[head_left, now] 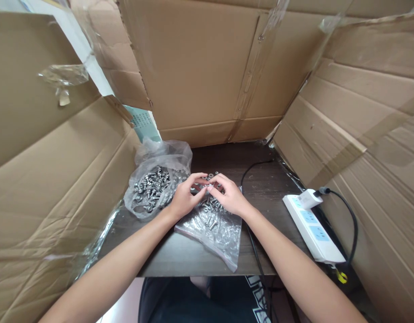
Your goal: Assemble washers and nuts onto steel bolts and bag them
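My left hand (pixel 187 194) and my right hand (pixel 230 194) meet at the fingertips over a clear plastic zip bag (pixel 223 244). Pinched between both sets of fingers is a small metal screw (pixel 209 185), partly hidden by the fingertips. Loose silvery screws (pixel 211 222) lie on the flat bag below my hands. Just beyond my fingers are several small washers (pixel 211 175). Beside my left hand stands an open, crumpled plastic bag (pixel 134 177) full of metal bolts (pixel 155 186).
Cardboard walls (pixel 200 67) enclose the dark table (pixel 160 267) on three sides. At the right lies a white power strip (pixel 323 249) with a plugged-in adapter (pixel 310 198). A black cable (pixel 256 251) runs along the table beside my right forearm.
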{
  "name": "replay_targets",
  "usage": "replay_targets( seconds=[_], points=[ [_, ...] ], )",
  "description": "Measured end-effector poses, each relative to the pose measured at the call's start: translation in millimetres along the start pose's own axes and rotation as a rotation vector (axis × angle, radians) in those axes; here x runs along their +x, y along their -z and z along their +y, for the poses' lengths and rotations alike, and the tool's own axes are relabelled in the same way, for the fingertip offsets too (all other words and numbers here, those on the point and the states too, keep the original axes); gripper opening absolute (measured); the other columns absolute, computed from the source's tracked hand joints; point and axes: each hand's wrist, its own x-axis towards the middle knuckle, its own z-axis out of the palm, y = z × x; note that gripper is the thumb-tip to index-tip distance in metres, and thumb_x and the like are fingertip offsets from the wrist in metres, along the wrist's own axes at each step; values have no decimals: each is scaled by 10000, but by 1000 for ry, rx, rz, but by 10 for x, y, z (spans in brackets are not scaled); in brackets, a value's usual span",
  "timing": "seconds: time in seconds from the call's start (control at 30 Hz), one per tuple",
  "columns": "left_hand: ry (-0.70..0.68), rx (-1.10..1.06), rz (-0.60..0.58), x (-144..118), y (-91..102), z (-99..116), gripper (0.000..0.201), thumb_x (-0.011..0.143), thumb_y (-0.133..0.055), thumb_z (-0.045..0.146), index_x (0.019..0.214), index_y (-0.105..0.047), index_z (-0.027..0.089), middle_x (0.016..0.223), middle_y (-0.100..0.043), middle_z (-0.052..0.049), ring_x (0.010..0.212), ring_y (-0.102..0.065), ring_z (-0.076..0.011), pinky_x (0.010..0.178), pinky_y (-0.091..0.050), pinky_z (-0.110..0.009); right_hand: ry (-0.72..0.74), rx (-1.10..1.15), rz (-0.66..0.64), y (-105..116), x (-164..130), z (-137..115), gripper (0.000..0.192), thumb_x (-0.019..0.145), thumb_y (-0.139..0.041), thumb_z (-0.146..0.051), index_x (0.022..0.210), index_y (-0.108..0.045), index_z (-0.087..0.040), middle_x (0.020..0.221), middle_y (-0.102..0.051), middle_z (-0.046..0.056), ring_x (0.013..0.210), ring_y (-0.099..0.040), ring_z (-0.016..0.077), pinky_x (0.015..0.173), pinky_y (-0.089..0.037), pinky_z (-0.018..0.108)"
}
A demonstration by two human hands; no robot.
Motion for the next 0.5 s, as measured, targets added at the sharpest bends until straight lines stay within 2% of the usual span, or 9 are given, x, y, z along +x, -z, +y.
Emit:
replay_targets(
  seconds=[0.13,0.27,0.4,0.47,0.5],
  points=[
    [7,5,1,-8,-9,-5,333,952,-686,204,1279,-625,193,1067,-818,-79,963,-804,-194,770,-646,-268,-18,-7,-4,8,1,4,113,982,-623,-307,975,-679,-210,972,-636,52,920,-623,215,810,-492,352],
    [-20,-16,-2,3,-19,17,336,953,-701,209,1280,-623,199,1054,-820,-67,932,-804,-181,797,-650,-272,-59,-36,15,4,10,7,288,1051,-501,-349,876,-681,-209,930,-639,58,915,-624,221,858,-474,382],
    [-23,-20,1,14,-6,43,331,959,-700,213,1279,-618,194,1064,-819,-76,963,-804,-189,822,-650,-281,-63,24,21,10,7,-16,113,980,-602,-310,1009,-667,-222,1016,-642,52,932,-626,216,795,-482,343],
    [-15,-18,2,15,4,48,342,956,-703,211,1285,-610,191,1064,-821,-79,958,-805,-189,818,-649,-280,-55,32,8,16,4,-24,108,976,-596,-298,970,-667,-217,1008,-632,53,924,-623,217,800,-479,346],
    [-13,-16,0,14,8,49,343,957,-703,210,1286,-608,190,1064,-822,-79,954,-806,-188,814,-649,-278,-52,26,3,19,4,-25,172,1001,-556,-304,903,-663,-211,981,-626,55,917,-622,220,823,-473,358]
  ],
)
